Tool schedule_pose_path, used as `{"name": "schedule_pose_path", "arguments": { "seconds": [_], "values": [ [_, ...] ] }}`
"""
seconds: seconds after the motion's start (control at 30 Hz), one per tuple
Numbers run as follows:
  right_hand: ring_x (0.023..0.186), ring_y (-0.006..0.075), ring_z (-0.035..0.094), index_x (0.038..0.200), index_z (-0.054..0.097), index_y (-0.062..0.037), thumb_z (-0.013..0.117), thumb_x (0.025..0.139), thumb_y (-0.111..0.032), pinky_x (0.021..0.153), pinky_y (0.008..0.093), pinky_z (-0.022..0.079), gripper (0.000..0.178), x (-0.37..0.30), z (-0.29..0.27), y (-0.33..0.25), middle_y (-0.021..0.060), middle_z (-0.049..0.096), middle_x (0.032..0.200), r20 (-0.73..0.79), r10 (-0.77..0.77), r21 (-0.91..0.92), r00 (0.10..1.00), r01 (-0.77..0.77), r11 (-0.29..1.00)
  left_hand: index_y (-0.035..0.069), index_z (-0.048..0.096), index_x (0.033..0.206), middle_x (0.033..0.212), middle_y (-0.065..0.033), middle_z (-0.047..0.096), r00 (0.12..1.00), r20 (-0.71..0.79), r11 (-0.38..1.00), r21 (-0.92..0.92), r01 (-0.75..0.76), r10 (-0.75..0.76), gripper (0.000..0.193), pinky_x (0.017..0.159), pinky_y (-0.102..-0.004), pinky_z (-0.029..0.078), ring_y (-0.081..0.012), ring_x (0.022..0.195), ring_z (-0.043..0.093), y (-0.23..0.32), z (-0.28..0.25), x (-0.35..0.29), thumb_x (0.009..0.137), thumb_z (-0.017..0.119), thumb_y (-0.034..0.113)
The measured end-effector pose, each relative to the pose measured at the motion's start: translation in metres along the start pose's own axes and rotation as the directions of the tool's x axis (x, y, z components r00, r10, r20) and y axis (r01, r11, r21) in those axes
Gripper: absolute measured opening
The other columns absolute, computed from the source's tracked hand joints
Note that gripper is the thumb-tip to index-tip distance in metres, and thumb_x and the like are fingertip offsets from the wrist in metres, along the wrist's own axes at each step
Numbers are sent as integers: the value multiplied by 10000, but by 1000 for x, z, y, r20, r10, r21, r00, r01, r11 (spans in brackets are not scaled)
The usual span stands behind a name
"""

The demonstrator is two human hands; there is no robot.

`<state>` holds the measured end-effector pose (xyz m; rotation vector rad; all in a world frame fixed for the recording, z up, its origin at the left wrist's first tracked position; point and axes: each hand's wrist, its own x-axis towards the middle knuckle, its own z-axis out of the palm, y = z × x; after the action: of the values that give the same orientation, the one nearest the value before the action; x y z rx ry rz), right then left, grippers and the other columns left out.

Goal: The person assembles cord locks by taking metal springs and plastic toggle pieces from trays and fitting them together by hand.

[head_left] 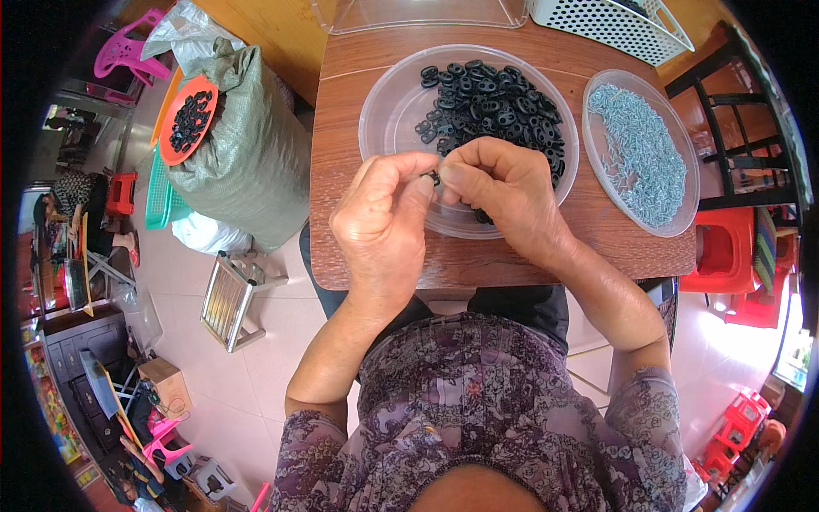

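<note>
Two grips point(375, 226) point(510, 189); one small black piece point(435, 177) between

Counter point(341, 102): brown with darker wood grain. Bowl point(388, 102): clear, colourless. Loose parts point(499, 107) in bowl: uniform black. Held part point(434, 178) at the fingers point(462, 178): black. Oval tray point(597, 162): clear. Small pieces point(644, 154) in tray: pale silvery blue. Sack point(247, 154): grey-green. Dish point(169, 141) on sack: orange, with black contents. Side basket point(159, 200): turquoise green. Perforated basket point(606, 26): white. Shirt point(478, 384): muted purple and black, ornate floral pattern. Trousers point(525, 311): dark. Floor point(264, 358): pale pinkish tiles. Stool point(721, 252): red. Chair point(128, 51): bright pink.
</note>
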<state>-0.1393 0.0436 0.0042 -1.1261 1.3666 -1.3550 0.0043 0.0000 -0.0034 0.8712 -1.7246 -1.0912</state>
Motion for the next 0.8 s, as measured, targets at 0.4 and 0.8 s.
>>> {"name": "schedule_pose_path", "arguments": {
  "seconds": [0.4, 0.8],
  "values": [
    [676, 88, 522, 859, 576, 23, 564, 871, -107, 608, 239, 429, 131, 6, 5, 15, 41, 585, 747, 13, -425, -498, 905, 374, 782, -35, 567, 925, 767, -50, 605, 976, -21, 923, -328, 199, -218, 142, 558, -199, 456, -73, 614, 544, 7, 6, 10, 797, 558, -95],
    [704, 69, 518, 870, 571, 20, 551, 883, -105, 612, 225, 430, 127, 4, 3, 6, 20, 587, 749, 14, -149, -182, 989, 149, 972, -40, 548, 965, 761, -59, 606, 955, -2, 882, -383, 274, -297, 184, 545, -206, 472, -87, 609, 566, 5, 4, 14, 791, 570, -96]
  ]
}}
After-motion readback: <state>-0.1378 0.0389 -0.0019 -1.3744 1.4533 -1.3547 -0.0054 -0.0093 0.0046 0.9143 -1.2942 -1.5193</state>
